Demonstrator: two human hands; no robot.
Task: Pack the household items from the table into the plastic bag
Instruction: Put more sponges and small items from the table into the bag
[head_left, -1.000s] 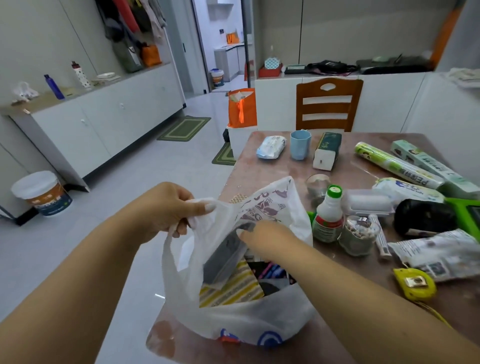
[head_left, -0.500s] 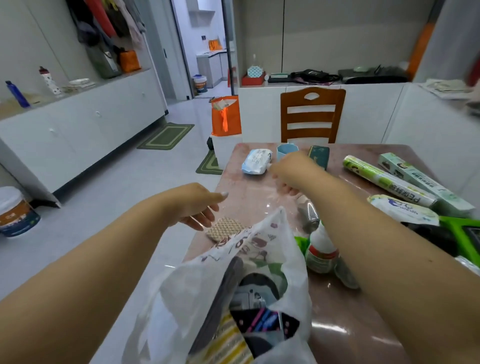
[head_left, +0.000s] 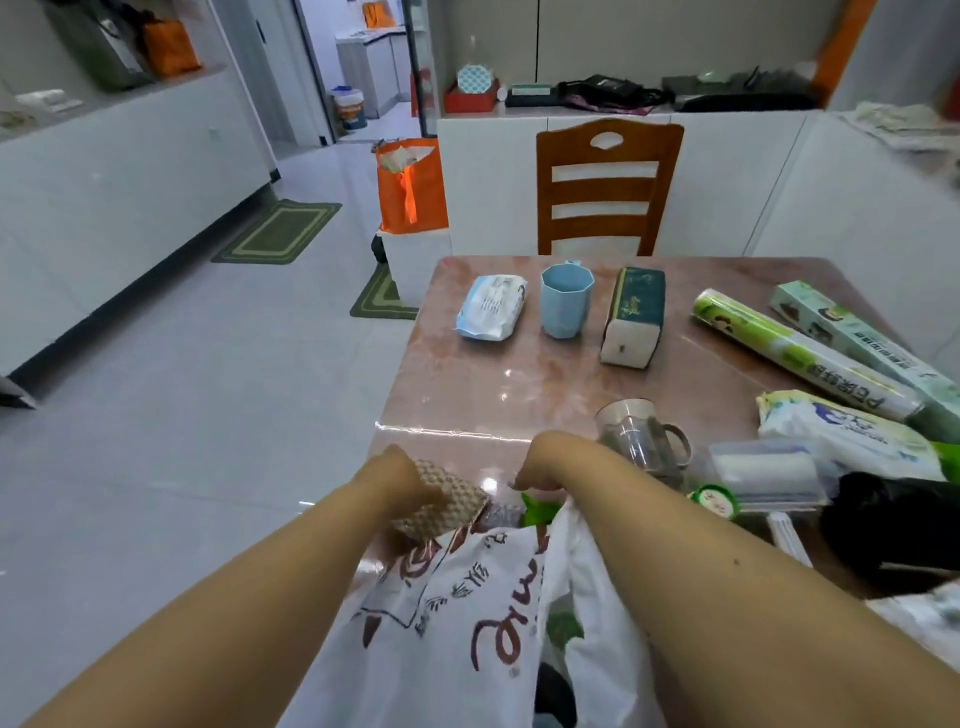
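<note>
The white plastic bag (head_left: 467, 623) with red-brown print lies open at the table's near edge, dark items inside. My left hand (head_left: 395, 480) grips a beige woven pad (head_left: 441, 506) just above the bag's far left rim. My right hand (head_left: 545, 462) sits at the bag's far rim with fingers curled down, and the white rim rises up to it. A green item (head_left: 535, 506) shows just under that hand. On the table (head_left: 519, 374) lie a wipes pack (head_left: 491, 306), a blue cup (head_left: 565, 301) and a dark green tissue box (head_left: 634, 317).
A glass mug (head_left: 639, 436) stands right behind my right hand. To the right lie a green-capped bottle (head_left: 717, 501), a clear roller case (head_left: 763, 473), a black bundle (head_left: 893, 525), a green film roll (head_left: 800, 358) and a long box (head_left: 857, 338). A wooden chair (head_left: 608, 187) stands at the far side.
My right hand has come back from the far cups to the bag's rim. My left hand has picked the woven pad off the table. The view has tilted up.
</note>
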